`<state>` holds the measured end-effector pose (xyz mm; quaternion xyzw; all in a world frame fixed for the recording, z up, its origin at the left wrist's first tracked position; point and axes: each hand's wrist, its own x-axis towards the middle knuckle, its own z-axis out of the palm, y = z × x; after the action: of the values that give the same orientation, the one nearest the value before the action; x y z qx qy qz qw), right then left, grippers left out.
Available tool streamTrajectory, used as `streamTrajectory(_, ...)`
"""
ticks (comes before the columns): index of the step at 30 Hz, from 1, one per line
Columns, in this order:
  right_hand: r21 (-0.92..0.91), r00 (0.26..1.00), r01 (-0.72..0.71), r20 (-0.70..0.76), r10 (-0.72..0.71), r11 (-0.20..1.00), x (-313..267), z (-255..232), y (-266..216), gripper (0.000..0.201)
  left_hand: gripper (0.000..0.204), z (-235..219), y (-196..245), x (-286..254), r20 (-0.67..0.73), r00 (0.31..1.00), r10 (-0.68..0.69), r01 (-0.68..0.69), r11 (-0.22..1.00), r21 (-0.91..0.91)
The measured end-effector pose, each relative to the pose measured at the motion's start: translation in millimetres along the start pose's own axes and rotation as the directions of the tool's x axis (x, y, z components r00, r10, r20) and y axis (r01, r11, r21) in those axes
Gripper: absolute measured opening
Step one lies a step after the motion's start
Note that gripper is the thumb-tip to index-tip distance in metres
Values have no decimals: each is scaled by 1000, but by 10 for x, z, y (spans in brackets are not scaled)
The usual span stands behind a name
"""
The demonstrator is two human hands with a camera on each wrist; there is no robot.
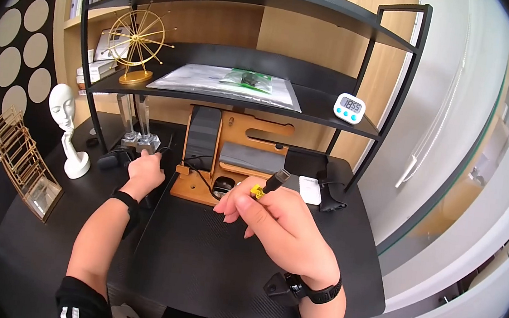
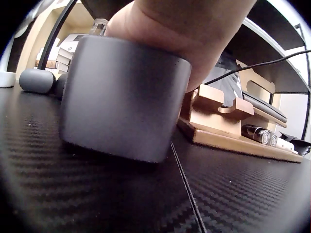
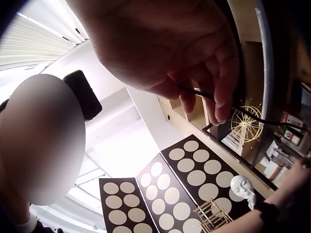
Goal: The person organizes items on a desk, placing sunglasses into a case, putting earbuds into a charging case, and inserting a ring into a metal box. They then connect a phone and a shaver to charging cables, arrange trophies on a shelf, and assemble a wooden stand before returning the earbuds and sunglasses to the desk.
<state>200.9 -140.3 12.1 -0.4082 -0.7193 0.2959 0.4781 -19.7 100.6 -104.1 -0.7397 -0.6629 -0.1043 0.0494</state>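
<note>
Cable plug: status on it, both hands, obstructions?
Right hand pinching cable plug near yellow tag, off the desk. Left hand by glass pieces, grip unclear. Wooden stand beyond right hand.

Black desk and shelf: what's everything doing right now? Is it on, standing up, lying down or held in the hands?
White digital timer, on, showing 18:55.
Gold spoked wheel ornament, standing upright.
White sculpted head, standing upright.
Tall clear glass pieces, standing upright.
Clear plastic bag with green edging, lying flat.
Black cable with yellow tag, pinched in the right hand, plug end free.
</note>
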Motion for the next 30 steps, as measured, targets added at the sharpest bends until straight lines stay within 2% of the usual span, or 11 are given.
streamTrajectory(5, 68, 998, 42, -55, -39, 997, 43, 12, 51, 24, 38, -58, 35, 150, -74, 997, 13, -16, 999, -41)
streamTrajectory(7, 55, 999, 9, -46, -6, 998, 52, 4, 39, 25, 34, -21, 38, 218, -137, 989, 53, -58, 998, -35)
streamTrajectory(16, 27, 999, -37, -32, 38, 999, 154, 73, 190, 31, 27, 214, 20, 313, -144, 983, 114, -115, 993, 5)
streamTrajectory(18, 24, 998, -58, -6, 59, 998, 178, 140, 232, 34, 25, 217, -49, 340, -232, 966, 114, -150, 978, -144)
streamTrajectory(19, 138, 997, -72, 23, 69, 988, 209, 196, 308, 36, 25, 208, -57, 344, -287, 953, 92, -161, 961, -224)
streamTrajectory(21, 338, 997, -62, 59, 44, 939, 291, 410, 492, 45, 29, 61, -8, 274, -336, 941, 45, -169, 922, -348)
streamTrajectory(22, 361, 996, -57, 81, 30, 931, 326, 491, 624, 45, 31, 21, 23, 262, -345, 938, 21, -175, 891, -419)
streamTrajectory(24, 543, 956, -260, 259, 135, 799, 387, 619, 913, 48, 32, 45, 64, 292, -431, 901, 43, -315, 748, -584)
streamTrajectory(26, 593, 900, -430, 345, 268, 681, 395, 725, 1138, 49, 35, 79, 177, 308, -413, 911, -14, -317, 618, -720)
streamTrajectory(28, 626, 870, -493, 379, 316, 605, 378, 776, 1380, 49, 43, 50, 314, 270, -426, 904, -29, -338, 562, -755)
streamTrajectory(30, 624, 876, -482, 357, 325, 615, 347, 859, 1503, 49, 46, 53, 470, 247, -425, 903, -63, -351, 460, -816)
